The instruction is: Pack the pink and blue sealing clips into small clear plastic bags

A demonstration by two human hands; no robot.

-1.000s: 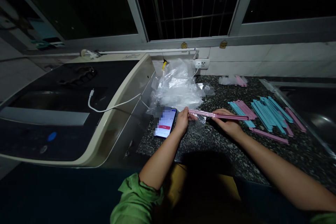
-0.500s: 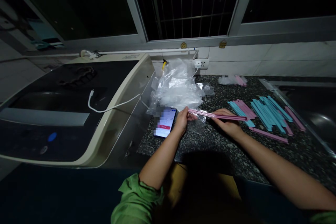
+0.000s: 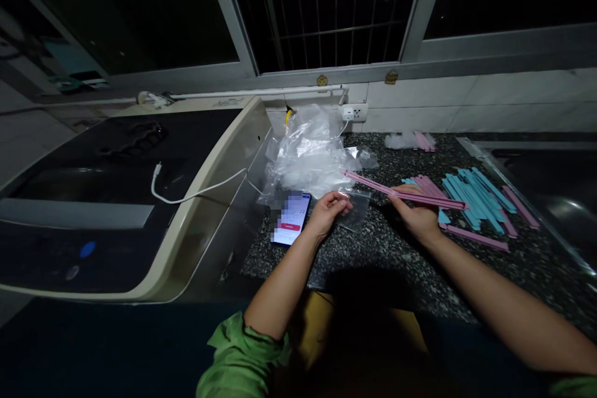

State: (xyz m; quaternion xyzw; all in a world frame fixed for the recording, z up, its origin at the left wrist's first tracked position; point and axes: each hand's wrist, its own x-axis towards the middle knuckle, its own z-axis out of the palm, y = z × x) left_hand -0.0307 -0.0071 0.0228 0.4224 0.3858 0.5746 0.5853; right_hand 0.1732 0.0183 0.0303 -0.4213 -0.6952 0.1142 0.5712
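My right hand [image 3: 417,217] is closed around the long pink plastic sealing clips [image 3: 396,193], thin sticks held roughly level above the counter. Their left ends reach out past my fingertips, over a small clear plastic bag [image 3: 358,211]. My left hand [image 3: 329,212] has its fingers curled together at the left edge of that bag, seemingly pinching it; its fingers are apart from the clips. To the right of my right hand lie blue clips [image 3: 476,199] in a loose pile, with several pink clips [image 3: 474,238] around them.
A lit phone [image 3: 291,217] lies left of my left hand. Behind it is a heap of clear plastic bags [image 3: 310,155]. A washing machine [image 3: 196,199] with a white cable [image 3: 205,193] stands left; a sink [image 3: 559,199] is at right. A bagged bundle [image 3: 410,141] lies near the wall.
My left hand has let go of the clips' left end and now sits at the small bag. My right hand has moved slightly right with the clips, whose left ends are raised.
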